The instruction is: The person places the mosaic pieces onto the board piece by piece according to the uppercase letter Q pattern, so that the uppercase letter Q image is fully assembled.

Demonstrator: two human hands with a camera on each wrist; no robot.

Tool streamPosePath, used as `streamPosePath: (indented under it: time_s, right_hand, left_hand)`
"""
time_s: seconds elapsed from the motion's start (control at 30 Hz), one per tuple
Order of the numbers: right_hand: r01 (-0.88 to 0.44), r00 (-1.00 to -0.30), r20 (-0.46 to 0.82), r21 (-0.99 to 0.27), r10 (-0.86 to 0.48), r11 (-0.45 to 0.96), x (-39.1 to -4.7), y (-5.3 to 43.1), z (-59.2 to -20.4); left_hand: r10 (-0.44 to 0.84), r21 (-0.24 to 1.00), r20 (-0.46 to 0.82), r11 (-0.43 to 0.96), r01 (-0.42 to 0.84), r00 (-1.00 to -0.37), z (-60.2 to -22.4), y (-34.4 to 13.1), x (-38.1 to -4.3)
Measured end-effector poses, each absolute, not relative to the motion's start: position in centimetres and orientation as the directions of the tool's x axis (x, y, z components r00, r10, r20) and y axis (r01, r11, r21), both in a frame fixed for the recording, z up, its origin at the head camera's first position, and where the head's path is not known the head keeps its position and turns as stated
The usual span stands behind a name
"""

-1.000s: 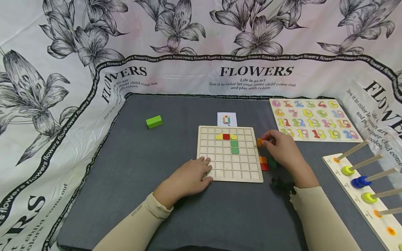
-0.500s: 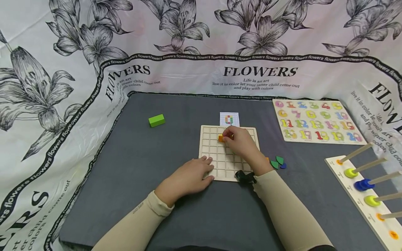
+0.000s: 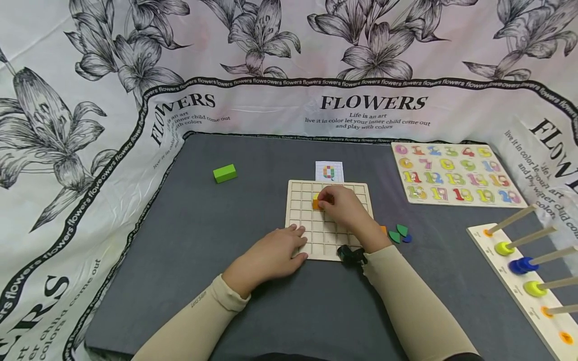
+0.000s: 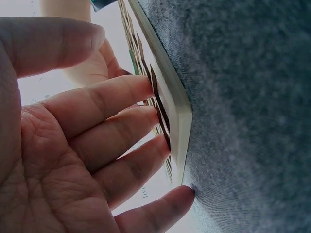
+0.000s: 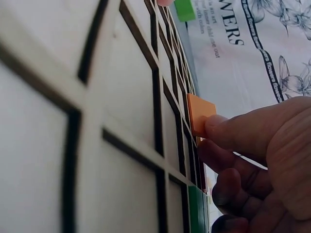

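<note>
My right hand [image 3: 345,208] pinches an orange square tile [image 5: 199,114] between thumb and fingers over the wooden grid board [image 3: 298,215]. In the right wrist view the tile stands tilted against the grid. A sliver of yellow tile [image 3: 315,195] shows just beyond it in the head view. The hand covers much of the board's upper part; a green tile [image 5: 196,208] shows beneath it in the right wrist view. My left hand [image 3: 268,258] rests with extended fingers on the board's left front edge, its fingertips touching the board [image 4: 182,116] in the left wrist view.
A pattern card [image 3: 329,171] lies behind the board. Green pieces [image 3: 394,236], a blue piece [image 3: 407,239] and an orange piece [image 3: 383,229] lie to its right. A number board [image 3: 458,173] and a peg stand [image 3: 510,271] lie farther right. A green block [image 3: 225,173] sits left.
My right hand has carried the orange tile from beside the board to its upper part, then shifted it slightly toward me. My left hand stays on the board's edge.
</note>
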State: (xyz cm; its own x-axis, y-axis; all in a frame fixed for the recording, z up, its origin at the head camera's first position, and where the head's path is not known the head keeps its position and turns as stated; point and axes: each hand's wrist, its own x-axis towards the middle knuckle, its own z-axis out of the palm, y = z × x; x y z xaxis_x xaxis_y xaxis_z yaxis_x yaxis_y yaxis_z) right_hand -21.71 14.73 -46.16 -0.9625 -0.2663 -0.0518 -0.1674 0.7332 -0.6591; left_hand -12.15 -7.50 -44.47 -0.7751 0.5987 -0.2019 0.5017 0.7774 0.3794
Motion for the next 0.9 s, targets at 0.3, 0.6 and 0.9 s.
streamPosePath:
  time_s: [0.3,0.6,0.9]
  right_hand:
    - [-0.178,-0.967,-0.03,-0.634,-0.254,0.753,-21.6,14.8,-46.2]
    - [-0.174,-0.97,-0.022,-0.633,-0.242,0.754,-21.2,15.1,-45.6]
    - [-0.206,-0.968,0.027,-0.655,-0.25,0.727,-18.6,18.8,-42.5]
  left_hand:
    - [0.605,0.372,-0.19,0.773,0.513,-0.773,-44.3,-7.3,-12.2]
    - [0.611,0.382,-0.189,0.767,0.516,-0.769,-44.0,-7.3,-12.2]
    - [0.608,0.406,-0.201,0.765,0.5,-0.768,-44.4,-7.6,-12.2]
